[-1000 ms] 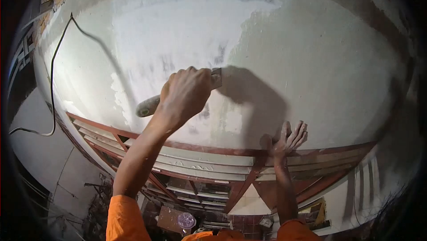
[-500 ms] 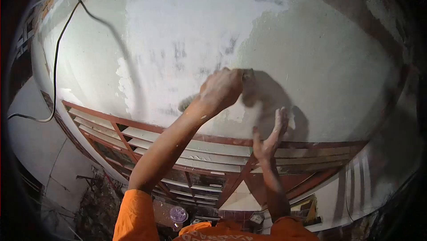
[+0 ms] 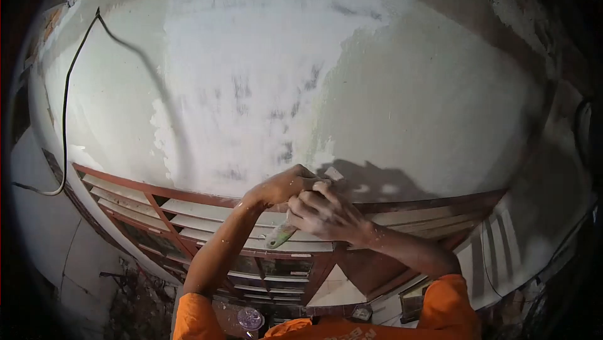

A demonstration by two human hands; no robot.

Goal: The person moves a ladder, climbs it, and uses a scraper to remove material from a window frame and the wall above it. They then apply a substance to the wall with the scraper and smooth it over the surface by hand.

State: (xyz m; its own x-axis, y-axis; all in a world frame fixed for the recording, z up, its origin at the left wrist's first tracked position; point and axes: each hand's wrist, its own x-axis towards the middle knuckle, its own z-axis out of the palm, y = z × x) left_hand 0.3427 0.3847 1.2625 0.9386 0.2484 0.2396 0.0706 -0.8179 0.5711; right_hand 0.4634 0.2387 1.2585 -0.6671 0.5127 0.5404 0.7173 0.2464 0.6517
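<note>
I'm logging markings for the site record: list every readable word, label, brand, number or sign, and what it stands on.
Nothing can be read.
Orange shirt: pale lettering, cut off at the bottom edge, illegible.
Tool handle: green marking, too small to tell whether it holds letters.

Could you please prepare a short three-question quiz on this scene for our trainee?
1. True or false: the left hand and right hand are close together at the tool.
2. What colour is the left sleeve? a) blue b) orange c) white
3. Fill in: in the picture, the dark cable hangs on the ___ side of the wall.

Key: 1. True; 2. b; 3. left
</note>
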